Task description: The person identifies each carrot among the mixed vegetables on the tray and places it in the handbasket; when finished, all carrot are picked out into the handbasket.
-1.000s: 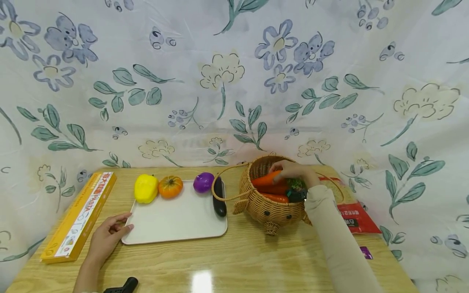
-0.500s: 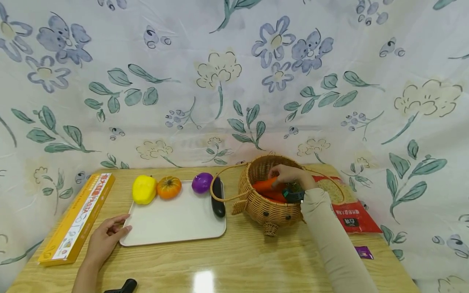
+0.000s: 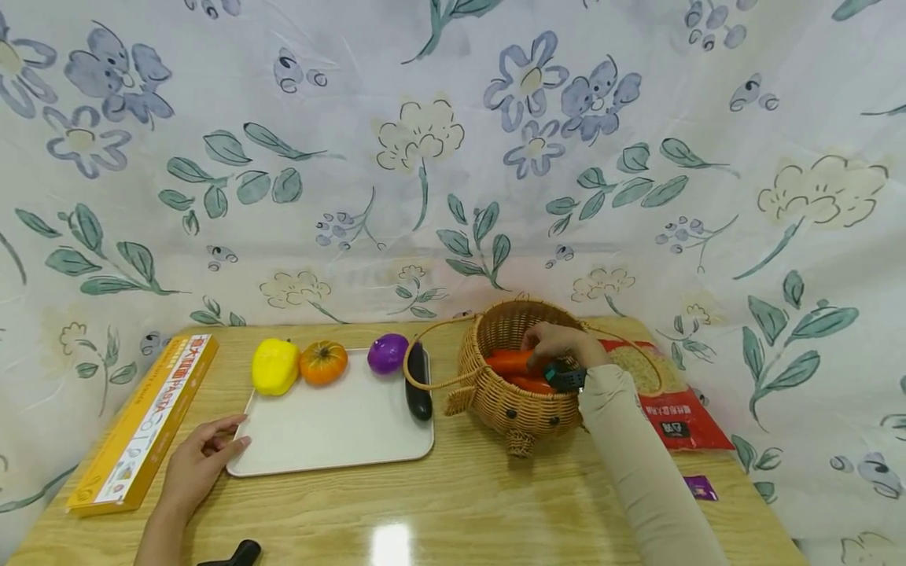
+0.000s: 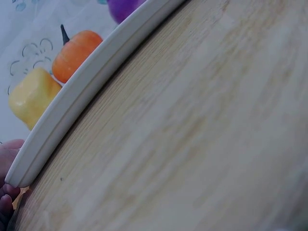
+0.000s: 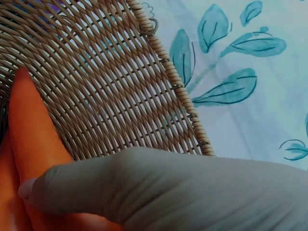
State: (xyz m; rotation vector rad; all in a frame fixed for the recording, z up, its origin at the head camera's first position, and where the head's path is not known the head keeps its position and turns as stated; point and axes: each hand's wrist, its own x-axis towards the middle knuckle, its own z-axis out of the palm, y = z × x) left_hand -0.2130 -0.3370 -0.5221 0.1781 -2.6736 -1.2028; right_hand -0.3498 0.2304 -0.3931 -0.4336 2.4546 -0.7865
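My right hand [image 3: 557, 343] reaches into a wicker basket [image 3: 524, 405] shaped like an animal face and grips a carrot [image 3: 511, 362]. In the right wrist view the thumb [image 5: 72, 190] lies across the orange carrot [image 5: 33, 120], beside another orange piece [image 5: 6, 187]. The far fingers are hidden there. My left hand [image 3: 198, 464] holds the left edge of a white tray [image 3: 333, 440], thumb above the rim and fingers beside it. On the tray lie a yellow bell pepper [image 3: 274, 366], an orange pumpkin [image 3: 323, 362], a purple round vegetable [image 3: 388, 354] and a dark eggplant [image 3: 418, 385].
A yellow pasta box [image 3: 145, 428] lies left of the tray. Behind the right forearm is a red pasta bag [image 3: 679, 409], with a small purple packet [image 3: 701, 487] nearer. The basket's handle loop [image 3: 425, 385] overhangs the tray's right side. A floral curtain [image 3: 453, 157] stands behind the table.
My right hand has sunk slightly into the basket, and the carrot lies lower and flatter. A green piece seen earlier in the basket is now covered. The left hand keeps its hold on the tray.
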